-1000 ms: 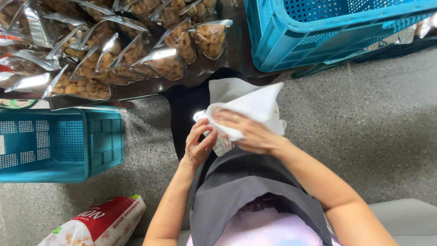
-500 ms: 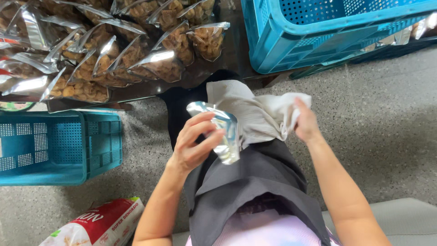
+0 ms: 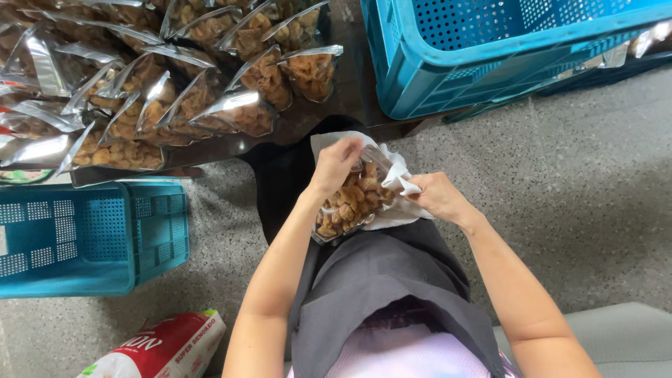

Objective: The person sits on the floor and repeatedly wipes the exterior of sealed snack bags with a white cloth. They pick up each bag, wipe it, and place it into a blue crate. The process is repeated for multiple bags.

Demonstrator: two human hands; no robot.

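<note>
Left hand (image 3: 334, 164) grips snack pouch (image 3: 350, 201) by its top, upright over lap; right hand (image 3: 435, 197) clenches white cloth (image 3: 392, 210) against its side, wiping.

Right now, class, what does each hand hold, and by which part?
Left hand grips the snack pouch at its top edge; right hand holds the white cloth.

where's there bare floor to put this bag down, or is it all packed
Bare speckled floor lies right of the right hand, below the big blue crate. A smaller patch lies between the small blue crate and the left hand. The upper left is crowded with filled bags.
</note>
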